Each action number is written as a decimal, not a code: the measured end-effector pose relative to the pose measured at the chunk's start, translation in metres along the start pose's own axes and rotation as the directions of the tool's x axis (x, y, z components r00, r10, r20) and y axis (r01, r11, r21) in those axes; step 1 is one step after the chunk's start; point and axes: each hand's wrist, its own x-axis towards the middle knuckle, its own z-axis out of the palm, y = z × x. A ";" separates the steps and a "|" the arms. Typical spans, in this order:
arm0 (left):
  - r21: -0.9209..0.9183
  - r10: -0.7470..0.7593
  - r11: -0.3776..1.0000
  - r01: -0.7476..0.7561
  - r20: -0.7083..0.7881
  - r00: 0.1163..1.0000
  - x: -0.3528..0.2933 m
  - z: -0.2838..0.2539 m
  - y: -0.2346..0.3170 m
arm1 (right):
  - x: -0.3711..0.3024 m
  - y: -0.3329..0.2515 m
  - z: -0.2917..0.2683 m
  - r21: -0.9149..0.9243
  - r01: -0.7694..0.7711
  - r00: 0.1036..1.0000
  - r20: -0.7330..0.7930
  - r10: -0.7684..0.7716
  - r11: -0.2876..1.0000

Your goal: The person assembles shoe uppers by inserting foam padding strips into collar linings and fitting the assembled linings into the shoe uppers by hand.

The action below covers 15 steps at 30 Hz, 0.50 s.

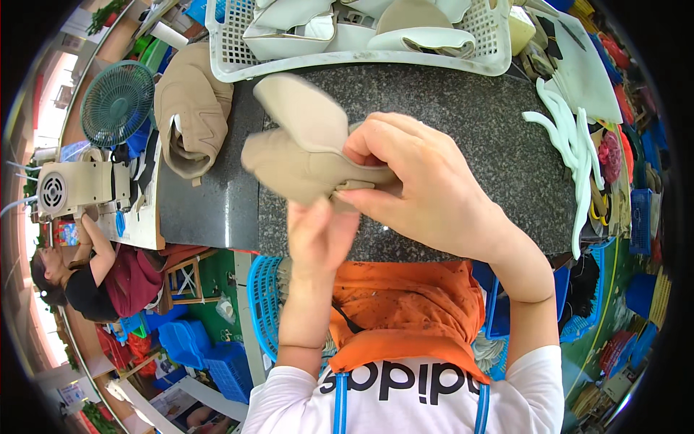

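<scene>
While right fingers pinch its edge, the beige upper extends leftward.

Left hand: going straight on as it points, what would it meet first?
Most likely the beige fabric piece just beyond the left hand; they overlap in view, so they may already touch.

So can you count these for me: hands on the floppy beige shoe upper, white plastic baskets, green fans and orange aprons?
Hands on the beige shoe upper: 2 (left hand, right hand)
White plastic basket: 1
Green fan: 1
Orange apron: 1
Total: 5
</scene>
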 end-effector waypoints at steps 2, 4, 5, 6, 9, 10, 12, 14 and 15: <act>-0.166 -0.037 0.985 0.037 0.005 0.999 0.005 -0.013 0.006 | -0.004 0.001 -0.004 0.024 -0.013 0.999 0.051 0.012 1.000; -0.342 -0.079 0.937 0.075 0.002 0.997 0.014 -0.032 0.012 | -0.007 -0.001 -0.004 0.033 0.048 0.996 0.069 -0.050 0.998; -0.506 -0.120 0.856 0.108 0.008 0.993 0.016 -0.038 0.016 | -0.008 0.000 -0.003 0.038 0.050 0.996 0.070 -0.053 0.998; -0.506 -0.119 0.856 0.107 0.009 0.993 0.018 -0.034 0.025 | -0.009 0.001 -0.004 0.025 0.050 0.993 0.104 -0.052 0.998; -0.615 -0.112 0.788 0.039 -0.080 0.990 0.025 -0.025 0.046 | -0.016 0.015 -0.002 0.076 -0.114 0.976 0.195 0.097 0.991; -0.618 -0.110 0.785 0.043 -0.071 0.991 0.022 -0.022 0.041 | -0.018 0.021 -0.003 0.135 -0.279 0.935 0.263 0.237 0.951; -0.831 -0.117 0.548 0.094 0.036 0.993 0.016 -0.005 0.026 | -0.020 0.032 -0.008 0.185 -0.389 0.893 0.314 0.321 0.902; -0.804 -0.124 0.588 0.087 0.016 0.992 0.007 -0.008 0.014 | -0.024 0.043 -0.008 -0.034 -0.099 0.964 0.246 0.105 0.994; -0.522 -0.115 0.849 0.079 -0.038 0.993 0.003 -0.004 0.011 | -0.022 0.045 -0.013 0.158 -0.226 0.918 0.365 0.156 0.961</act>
